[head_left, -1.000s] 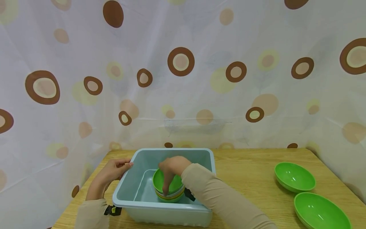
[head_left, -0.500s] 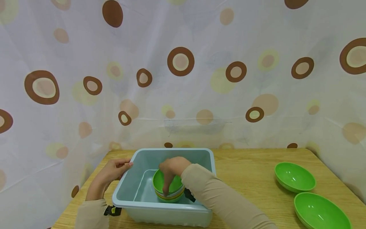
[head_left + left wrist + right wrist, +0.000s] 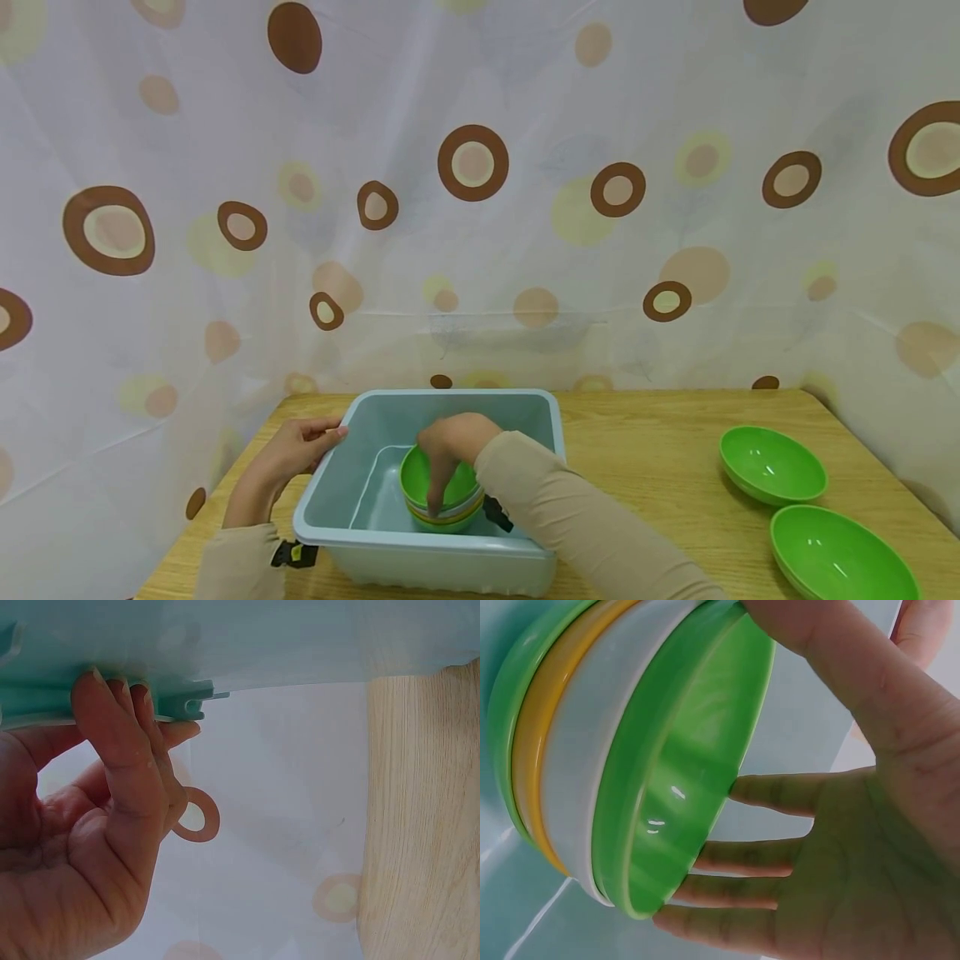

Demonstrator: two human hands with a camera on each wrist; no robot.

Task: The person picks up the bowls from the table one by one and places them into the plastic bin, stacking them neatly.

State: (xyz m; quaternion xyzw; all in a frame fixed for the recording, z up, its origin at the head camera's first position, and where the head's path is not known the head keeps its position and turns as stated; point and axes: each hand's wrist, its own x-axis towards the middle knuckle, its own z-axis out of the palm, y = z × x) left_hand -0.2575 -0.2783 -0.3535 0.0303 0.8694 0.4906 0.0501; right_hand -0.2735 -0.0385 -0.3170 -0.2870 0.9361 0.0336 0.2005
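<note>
Green bowl [image 3: 694, 761] | right hand [image 3: 452, 447] arched across rim | left hand [image 3: 298, 447] grips tub [image 3: 442, 568]

- Left hand [image 3: 296, 450]: fingers [image 3: 116, 750] bent and bunched side by side, thumb [image 3: 331, 437] working with them in a pinching grip.
- Left forearm [image 3: 242, 557]: beige-sleeved, rising from below the fingers.
- Right hand [image 3: 455, 440]: arched downward, fingers [image 3: 742, 857] fairly straight with gaps between, thumb [image 3: 832, 660] well apart from them, gripping.
- Right forearm [image 3: 592, 525]: likewise sleeved, slanting away rightward from its fingers.
</note>
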